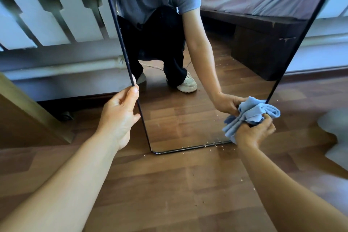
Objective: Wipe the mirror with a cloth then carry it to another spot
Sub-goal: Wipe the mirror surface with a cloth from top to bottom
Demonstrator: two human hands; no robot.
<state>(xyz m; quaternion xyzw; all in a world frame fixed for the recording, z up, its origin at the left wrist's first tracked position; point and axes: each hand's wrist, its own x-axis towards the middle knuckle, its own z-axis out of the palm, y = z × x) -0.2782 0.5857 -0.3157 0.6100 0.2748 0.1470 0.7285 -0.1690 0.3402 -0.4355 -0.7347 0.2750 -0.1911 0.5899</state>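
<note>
A tall mirror (180, 126) with a thin black frame stands upright on the wooden floor and leans back against the wall. My left hand (120, 115) grips its left edge, thumb in front and fingers behind the frame. My right hand (254, 132) holds a crumpled light blue cloth (250, 113) pressed against the glass near the lower right corner. The glass reflects a crouching person, the floor and a bed.
A white slatted radiator cover (47, 15) runs along the wall behind the mirror. A wooden board (28, 115) leans at the left. Small crumbs (212, 145) lie along the mirror's bottom edge. A pale blurred object (335, 137) sits on the floor at the right.
</note>
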